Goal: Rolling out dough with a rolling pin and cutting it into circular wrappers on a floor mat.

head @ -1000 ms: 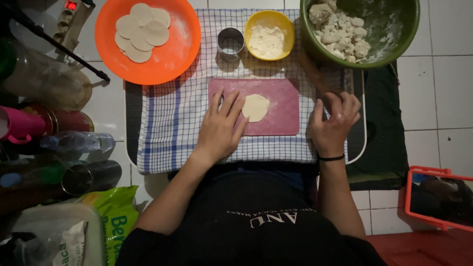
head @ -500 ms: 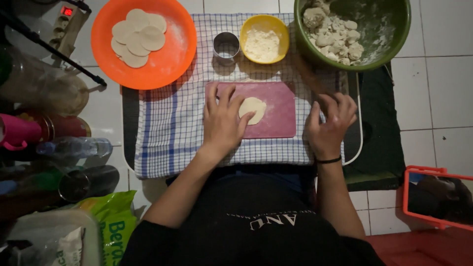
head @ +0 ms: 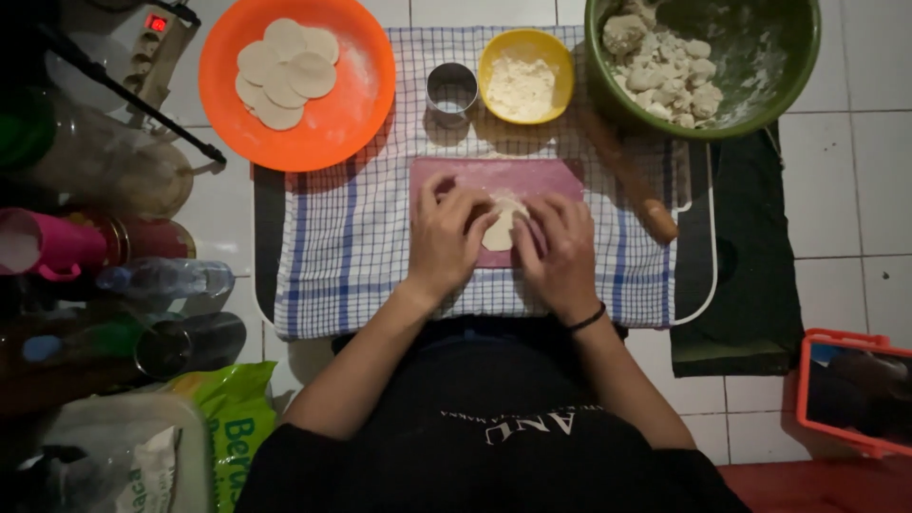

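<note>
While both hands press on it from either side, a small flat piece of pale dough [head: 498, 231] lies near the middle of a pink cutting board [head: 494, 177], which sits toward the far edge of a blue-and-white checked cloth [head: 351, 256]. The left hand [head: 446, 237] lies palm down with its fingers spread lightly, their tips on the dough's left edge; the right hand [head: 560, 249], a dark band at its wrist, does the same from the right, its fingers touching the dough, so neither hand grips anything and both simply flatten or shape the piece. A wooden rolling pin [head: 632, 180] lies slantwise just beside the board's right end, untouched. Beyond the board, at the cloth's far edge, stand a small metal ring cutter [head: 451, 90] and a yellow bowl of flour [head: 525, 78], side by side. At the far left corner of the cloth an orange plate [head: 342, 114] carries a handful of finished dough rounds [head: 285, 71], overlapping one another. At the far right corner a green bowl [head: 788, 85] holds many rough lumps of dough, not yet shaped. Judging by that, the work is early on: a few rounds are done, one piece is in hand, and most of the dough in the bowl remains to be flattened and cut.
</note>
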